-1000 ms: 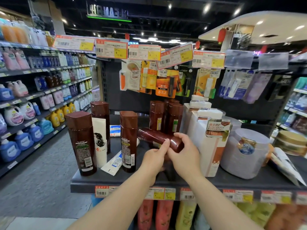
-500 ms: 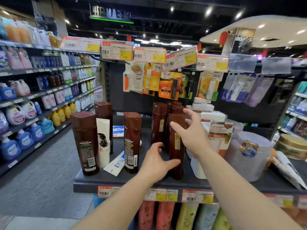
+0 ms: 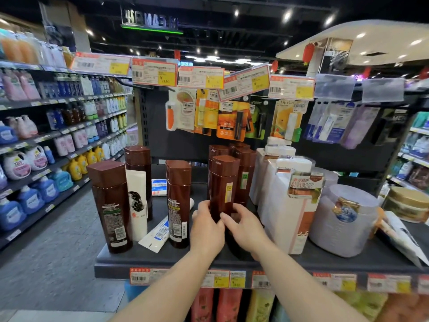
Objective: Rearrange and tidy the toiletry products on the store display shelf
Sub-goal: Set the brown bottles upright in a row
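A dark display shelf (image 3: 162,256) carries several upright brown shampoo bottles. My left hand (image 3: 206,226) and my right hand (image 3: 243,228) both grip the lower part of one brown bottle (image 3: 224,184), which stands upright at the shelf's middle. Behind it stand more brown bottles (image 3: 245,173). To the left are a brown bottle (image 3: 178,203), a large brown bottle (image 3: 111,205) and another at the back (image 3: 138,168). A white tube (image 3: 138,201) stands upright between them, and a white and blue tube (image 3: 156,235) lies slanted.
White boxed packs (image 3: 290,205) and a translucent lidded tub (image 3: 343,219) stand at the right. A small blue and white box (image 3: 159,187) lies at the back. Lip balm cards (image 3: 229,119) hang above under price tags. An aisle of detergent bottles (image 3: 30,196) runs along the left.
The bottle that lay tilted in both hands a second ago now stands upright. My right hand reached toward the back bottles, then came back, and both hands now grip the front bottle's base.
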A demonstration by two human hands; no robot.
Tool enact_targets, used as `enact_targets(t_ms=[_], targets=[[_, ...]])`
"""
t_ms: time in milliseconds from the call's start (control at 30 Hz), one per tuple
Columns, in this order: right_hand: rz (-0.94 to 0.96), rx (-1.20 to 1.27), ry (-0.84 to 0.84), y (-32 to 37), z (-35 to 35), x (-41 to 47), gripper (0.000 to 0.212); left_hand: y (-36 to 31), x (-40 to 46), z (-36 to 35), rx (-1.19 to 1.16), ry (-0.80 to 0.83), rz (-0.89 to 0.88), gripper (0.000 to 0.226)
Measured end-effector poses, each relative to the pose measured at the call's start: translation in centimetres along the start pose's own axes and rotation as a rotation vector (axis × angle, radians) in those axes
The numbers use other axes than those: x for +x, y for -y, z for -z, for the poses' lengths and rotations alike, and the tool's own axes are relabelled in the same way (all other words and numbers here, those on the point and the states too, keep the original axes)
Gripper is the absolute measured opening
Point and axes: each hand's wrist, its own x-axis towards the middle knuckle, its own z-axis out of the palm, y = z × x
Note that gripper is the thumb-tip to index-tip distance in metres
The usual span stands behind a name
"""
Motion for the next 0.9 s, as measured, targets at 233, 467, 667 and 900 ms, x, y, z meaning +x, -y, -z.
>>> enact_targets(t_ms=[233,467,667,900], targets=[[0.039,0.034,-0.004,-0.8,-1.0,0.8,0.033,0.5,0.5,-0.4,0.009,-0.037,0.017,0.039],[0.066,-0.030,0.038,-0.9,-1.1,1.1,0.045,0.1,0.4,-0.8,0.042,-0.102,0.024,0.039],[0.085,-0.066,0.058,-0.7,-1.1,0.9,0.046,0.0,0.3,-0.7,0.033,-0.089,0.021,0.041],[0.054,-0.036,0.066,-0.6,-1.1,0.7,0.047,-0.1,0.2,-0.3,-0.017,-0.038,0.043,0.045]])
